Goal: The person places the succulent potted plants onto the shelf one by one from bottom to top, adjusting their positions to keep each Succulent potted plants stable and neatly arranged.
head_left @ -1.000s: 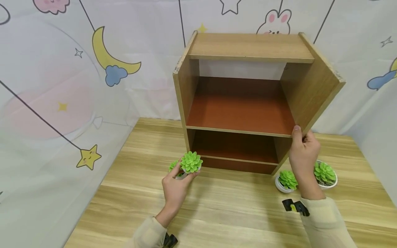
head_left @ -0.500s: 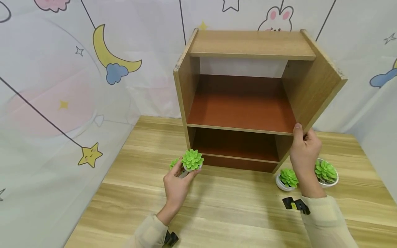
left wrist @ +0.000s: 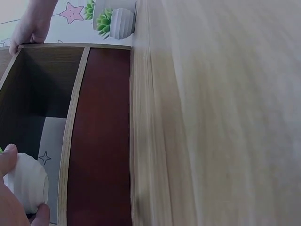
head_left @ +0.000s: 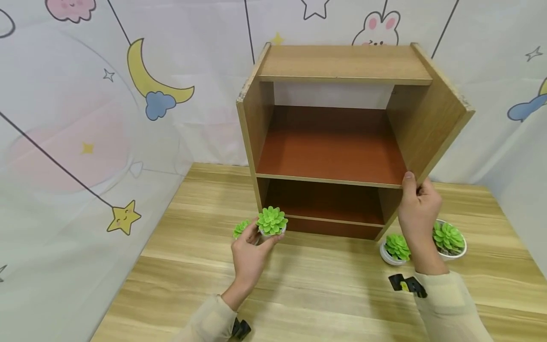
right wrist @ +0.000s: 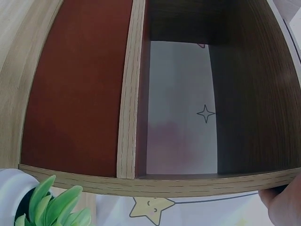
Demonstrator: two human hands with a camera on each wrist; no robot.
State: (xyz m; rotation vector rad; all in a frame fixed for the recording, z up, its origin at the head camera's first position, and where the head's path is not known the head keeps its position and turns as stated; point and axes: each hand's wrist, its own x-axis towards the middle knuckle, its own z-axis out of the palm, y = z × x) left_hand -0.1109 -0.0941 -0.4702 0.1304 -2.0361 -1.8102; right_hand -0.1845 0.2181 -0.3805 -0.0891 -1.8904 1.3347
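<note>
My left hand [head_left: 249, 259] grips a small potted succulent [head_left: 272, 221] with bright green leaves, thumb and fingers around its white ribbed pot [left wrist: 29, 183]. It is held in front of the lower left corner of a wooden shelf unit [head_left: 331, 180]. Just behind that hand a second potted succulent [head_left: 241, 229] shows, partly hidden by the fingers. My right hand [head_left: 420, 206] holds the front edge of the unit's right side panel, thumb at the inner side by the middle shelf. In the right wrist view, part of this hand [right wrist: 286, 202] shows at the lower right corner.
Two more potted succulents stand right of the unit: one in a round white pot [head_left: 394, 251], one in a wider white bowl [head_left: 448, 240] behind the right forearm. Wood-grain tabletop [head_left: 325, 289] lies beneath. A printed cloth backdrop [head_left: 213, 85] hangs behind and at the sides.
My left hand has moved slightly right with the potted succulent, showing more of the one behind it. The right hand stays on the side panel.
</note>
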